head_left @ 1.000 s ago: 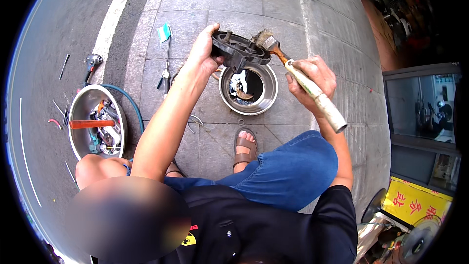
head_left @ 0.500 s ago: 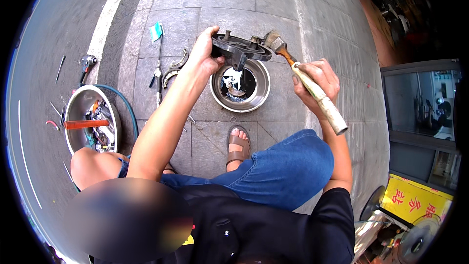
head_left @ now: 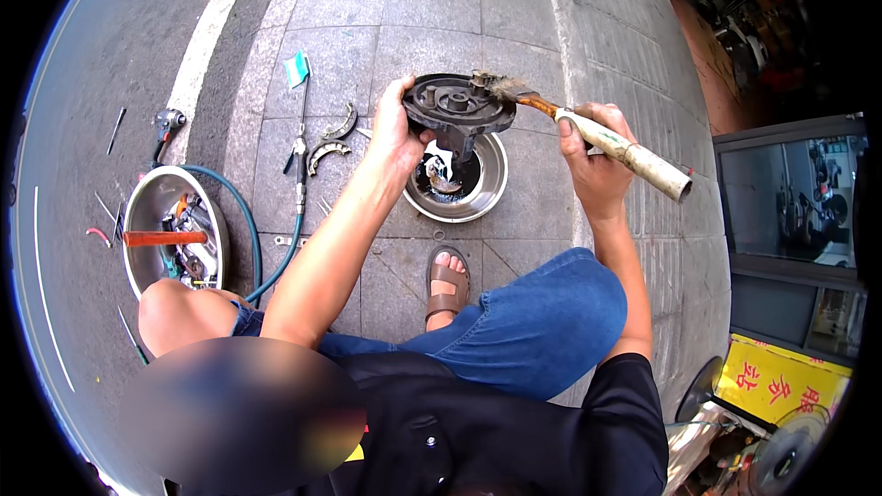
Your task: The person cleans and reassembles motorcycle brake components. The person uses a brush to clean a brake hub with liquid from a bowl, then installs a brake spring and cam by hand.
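My left hand (head_left: 397, 133) grips the left edge of a dark round brake backing plate (head_left: 446, 108), thumb on the rim, with a bracket hanging below it. Wrapped round the pale handle of a paint brush (head_left: 625, 147) is my right hand (head_left: 597, 158). The worn bristles touch the plate's far right edge, by a raised stud. Under the plate stands a steel bowl (head_left: 496, 186) holding dark liquid, partly hidden by the plate. Two curved brake shoes (head_left: 333, 140) lie on the paving left of the bowl.
On the left, a metal basin (head_left: 138, 193) holds several tools, with an orange-handled hammer (head_left: 165, 238) across it. An impact wrench (head_left: 168, 121) and a blue-green hose (head_left: 250, 220) are close by. A long-nozzled air gun (head_left: 300, 152) lies near the shoes. My sandalled foot (head_left: 447, 280) is below the bowl.
The plate has tipped so more of its upper face shows. The brush has swung flatter, its handle end moving right and up, its bristles from beside the plate onto its far edge.
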Demonstrator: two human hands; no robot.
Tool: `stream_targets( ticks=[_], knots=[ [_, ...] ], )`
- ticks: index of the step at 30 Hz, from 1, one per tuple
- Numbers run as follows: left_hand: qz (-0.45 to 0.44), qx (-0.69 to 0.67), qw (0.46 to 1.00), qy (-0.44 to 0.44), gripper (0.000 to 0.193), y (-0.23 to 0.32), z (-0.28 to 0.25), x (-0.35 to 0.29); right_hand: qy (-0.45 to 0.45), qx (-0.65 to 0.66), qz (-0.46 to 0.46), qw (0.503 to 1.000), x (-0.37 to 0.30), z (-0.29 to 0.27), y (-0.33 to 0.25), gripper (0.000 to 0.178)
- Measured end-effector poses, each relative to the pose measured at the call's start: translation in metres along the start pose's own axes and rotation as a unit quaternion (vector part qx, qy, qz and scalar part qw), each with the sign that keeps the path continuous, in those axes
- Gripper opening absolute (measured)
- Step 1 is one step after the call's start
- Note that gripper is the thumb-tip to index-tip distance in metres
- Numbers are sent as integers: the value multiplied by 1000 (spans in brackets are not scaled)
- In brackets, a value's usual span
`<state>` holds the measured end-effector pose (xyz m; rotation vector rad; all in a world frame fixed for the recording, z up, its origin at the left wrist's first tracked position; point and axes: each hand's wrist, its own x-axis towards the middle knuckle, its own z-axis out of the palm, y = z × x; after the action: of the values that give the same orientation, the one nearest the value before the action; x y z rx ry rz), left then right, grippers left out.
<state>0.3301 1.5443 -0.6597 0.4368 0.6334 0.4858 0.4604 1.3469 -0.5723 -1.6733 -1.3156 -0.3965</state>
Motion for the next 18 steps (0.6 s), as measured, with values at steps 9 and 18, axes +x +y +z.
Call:
stream_targets(
  ticks=[9, 18],
  knots=[
    [-5, -24, 999, -30, 27, -6, -32, 16, -6, -1, -47, 999, 7, 5, -3, 21],
    [-137, -224, 952, -161, 52, -8, -67, 17, 83, 148, 84, 982, 18, -14, -11, 16]
  ],
)
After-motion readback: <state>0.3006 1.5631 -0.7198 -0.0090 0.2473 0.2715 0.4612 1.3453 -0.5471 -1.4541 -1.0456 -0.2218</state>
